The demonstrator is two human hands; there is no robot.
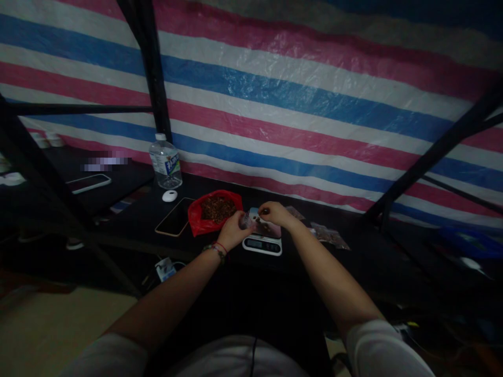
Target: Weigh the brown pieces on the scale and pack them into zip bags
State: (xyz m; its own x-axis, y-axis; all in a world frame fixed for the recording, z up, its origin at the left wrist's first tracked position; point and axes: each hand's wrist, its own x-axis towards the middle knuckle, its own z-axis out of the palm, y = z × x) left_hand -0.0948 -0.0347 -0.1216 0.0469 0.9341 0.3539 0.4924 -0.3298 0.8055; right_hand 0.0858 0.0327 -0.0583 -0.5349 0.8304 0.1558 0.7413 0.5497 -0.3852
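Note:
My left hand [233,231] is closed on the edge of a small clear plastic bag [246,220], held at the left side of a digital kitchen scale [262,245]. Over the scale's plate, the fingers of my right hand [275,213] are pinched together; something dark shows at the fingertips, too small to make out. Several small brown pieces [267,228] lie on the reflective plate. Just left of my left hand stands an opened red bag [195,217] full of brown, nut-like or dried bits [218,208].
Flat clear packets [330,236] of brown contents lie right of the scale. Left of the red bag are a phone [175,217], a white rounded case [170,196] and a large clear bottle [165,165]. Black metal posts [155,78] and a striped plastic sheet [275,94] stand behind.

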